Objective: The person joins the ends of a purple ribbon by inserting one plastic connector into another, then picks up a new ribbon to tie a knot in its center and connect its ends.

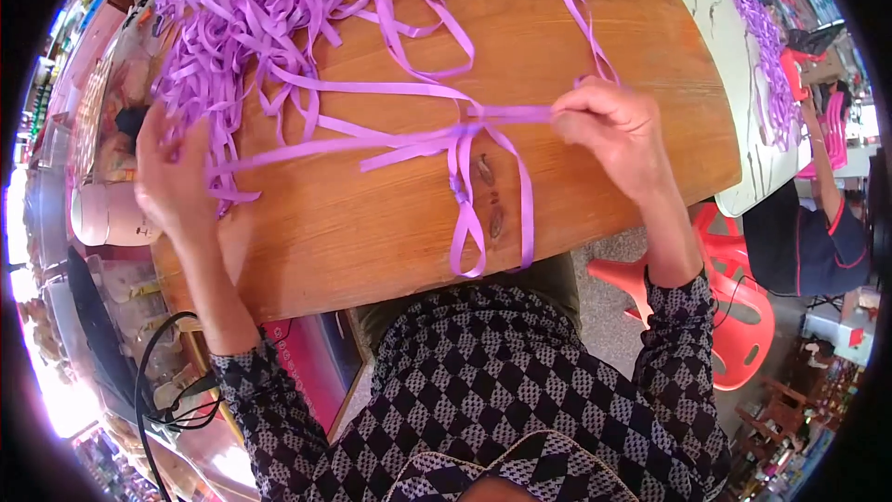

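Purple ribbon [316, 146] stretches nearly straight across the wooden table between my two hands. My right hand [613, 130] pinches it between thumb and fingertips at the right. At the left, my left hand [177, 172] is closed around the other stretch, its fingers partly blurred. Between them the ribbon meets in a crossing or knot [467, 128], with loops hanging toward the table's near edge. A big tangled heap of purple ribbons [251, 23] lies at the far left, behind my left hand. One loose ribbon loop [585, 19] lies beyond my right hand.
The wooden table [390, 242] has a curved right edge. A white marbled table [734, 84] with more purple ribbons [767, 56] stands at the right, where another person [808, 232] is. A red plastic stool [743, 316] is below. Black cables [149, 372] hang at the left.
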Demonstrator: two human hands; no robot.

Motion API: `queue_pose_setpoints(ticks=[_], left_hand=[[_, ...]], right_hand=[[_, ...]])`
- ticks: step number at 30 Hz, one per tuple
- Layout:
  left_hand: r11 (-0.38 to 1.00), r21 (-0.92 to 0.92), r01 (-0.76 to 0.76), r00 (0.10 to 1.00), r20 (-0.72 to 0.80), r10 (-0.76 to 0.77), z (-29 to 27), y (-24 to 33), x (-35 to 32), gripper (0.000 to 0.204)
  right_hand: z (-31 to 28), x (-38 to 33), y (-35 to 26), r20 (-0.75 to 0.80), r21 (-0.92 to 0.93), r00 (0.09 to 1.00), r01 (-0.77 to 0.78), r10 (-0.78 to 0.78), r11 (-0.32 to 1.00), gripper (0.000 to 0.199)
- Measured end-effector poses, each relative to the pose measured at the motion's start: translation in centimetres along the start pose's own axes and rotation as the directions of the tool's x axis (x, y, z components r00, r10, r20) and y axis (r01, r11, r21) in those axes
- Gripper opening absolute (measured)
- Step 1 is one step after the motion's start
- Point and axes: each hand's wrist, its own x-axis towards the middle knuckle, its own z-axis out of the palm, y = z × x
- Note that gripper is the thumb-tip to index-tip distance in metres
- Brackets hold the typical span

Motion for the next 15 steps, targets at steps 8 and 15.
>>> queue_pose_setpoints(ticks=[8,15], left_hand=[[0.716,-0.674,0.184,0.715,0.592,0.373,0.2,16.3,-5.2,0.054],[0.497,-0.348,0.795,0.318,0.937,0.147,0.5,15.0,-5.8,0.012]], right_hand=[[5.8,0.8,-4.6,0.148,-0.181,0.886,0.462,-0.440,0.868,0.005],[3.6,-0.5,-3.3,0.127,0.011,0.948,0.293,-0.292,0.956,0.011]])
